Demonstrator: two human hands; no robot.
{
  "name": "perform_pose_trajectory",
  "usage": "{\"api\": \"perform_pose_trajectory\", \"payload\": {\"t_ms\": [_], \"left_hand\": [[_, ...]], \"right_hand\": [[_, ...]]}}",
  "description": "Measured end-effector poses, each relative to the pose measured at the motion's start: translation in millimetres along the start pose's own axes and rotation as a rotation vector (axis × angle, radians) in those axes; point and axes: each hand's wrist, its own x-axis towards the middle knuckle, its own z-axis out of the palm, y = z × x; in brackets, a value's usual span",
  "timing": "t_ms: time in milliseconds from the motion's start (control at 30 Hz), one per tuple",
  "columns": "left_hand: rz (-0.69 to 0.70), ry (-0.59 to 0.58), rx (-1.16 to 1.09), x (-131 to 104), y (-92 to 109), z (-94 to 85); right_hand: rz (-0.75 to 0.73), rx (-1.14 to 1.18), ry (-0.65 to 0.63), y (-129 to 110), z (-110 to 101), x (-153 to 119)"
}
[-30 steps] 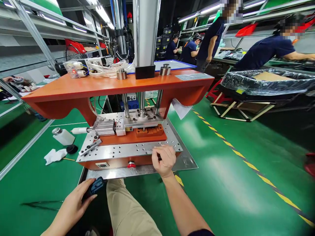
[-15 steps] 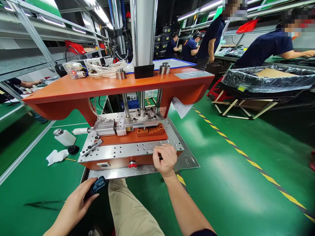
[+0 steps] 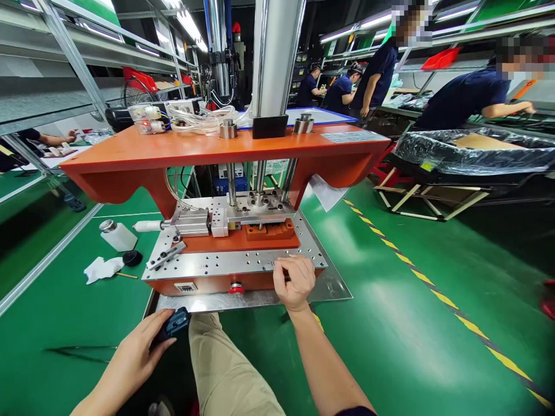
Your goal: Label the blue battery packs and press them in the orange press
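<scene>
My left hand (image 3: 143, 352) is closed around a small dark blue plastic part (image 3: 176, 323), low in front of the press and near my leg. My right hand (image 3: 295, 280) rests with curled fingers at the front right edge of the orange press (image 3: 229, 150); whatever lies under those fingers is hidden. A red button (image 3: 236, 288) is on the front face of the base, left of that hand, beside a small counter display (image 3: 185, 287). Behind, a steel press head (image 3: 260, 212) sits just over an orange fixture block (image 3: 271, 231), with a pneumatic cylinder (image 3: 191, 222) at its left.
On the green surface at left are a white bottle (image 3: 119, 236), a black cap (image 3: 132, 257), a crumpled white cloth (image 3: 102, 269) and tweezers (image 3: 82, 351). Co-workers stand and sit along the right-hand bench. A plastic-lined bin (image 3: 472, 150) stands at right.
The view has shifted slightly, so the press appears further right. Both hands keep about the same pose and place. A co-worker's arm at right has moved.
</scene>
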Motion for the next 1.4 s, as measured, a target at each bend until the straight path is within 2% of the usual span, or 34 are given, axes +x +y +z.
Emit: {"api": "perform_pose_trajectory", "payload": {"t_ms": [833,1000,1400], "left_hand": [[-0.029,-0.020,0.013,-6,-11,8.6],[-0.020,0.011,-0.006,-4,-11,8.3],[-0.066,-0.019,-0.031,-2,-6,4.0]], "right_hand": [[0.006,0.019,0.003,0,-1,0],[0.007,0.011,0.004,0,-1,0],[0.023,-0.003,-0.013,0,-2,0]]}}
